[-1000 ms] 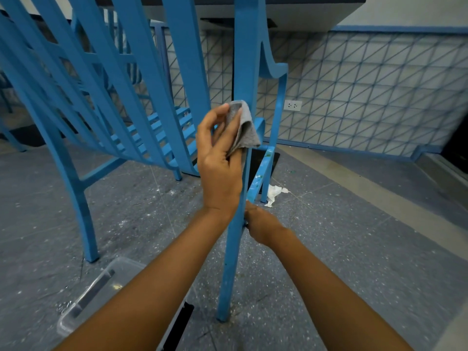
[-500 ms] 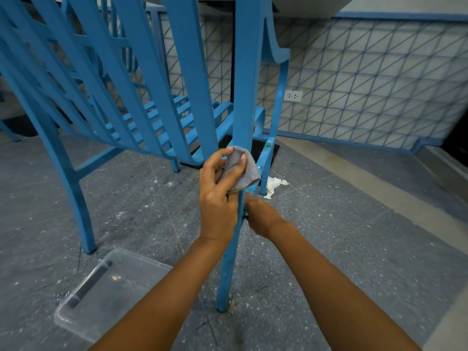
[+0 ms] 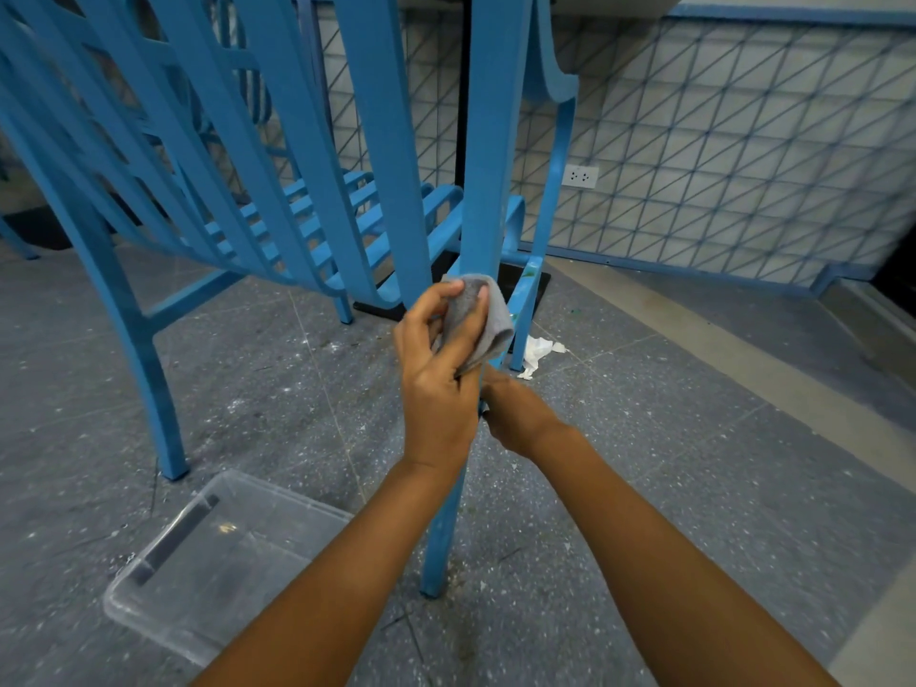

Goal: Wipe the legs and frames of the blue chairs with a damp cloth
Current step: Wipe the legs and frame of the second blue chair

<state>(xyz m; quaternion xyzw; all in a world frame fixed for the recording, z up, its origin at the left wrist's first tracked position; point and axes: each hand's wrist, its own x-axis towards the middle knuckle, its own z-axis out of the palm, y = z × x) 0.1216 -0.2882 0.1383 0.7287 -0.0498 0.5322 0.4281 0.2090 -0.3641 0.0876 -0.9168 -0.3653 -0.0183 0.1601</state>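
A blue chair (image 3: 277,181) with a slatted seat stands tilted in front of me, and its near leg (image 3: 488,156) runs down the middle of the view to the floor. My left hand (image 3: 436,384) presses a folded grey cloth (image 3: 483,317) against that leg at mid-height. Just below and behind the cloth, my right hand (image 3: 518,416) grips the same leg from the right side. The chair's other legs stand at the left (image 3: 143,359) and behind (image 3: 543,240).
A clear plastic tub (image 3: 198,577) lies on the speckled grey floor at the lower left. A crumpled white paper (image 3: 538,352) lies by the far leg. A tiled wall with a socket (image 3: 580,177) and blue skirting runs along the right.
My left hand slid the cloth down the chair leg from high up to mid-height, then held about level. My right hand stayed on the leg.
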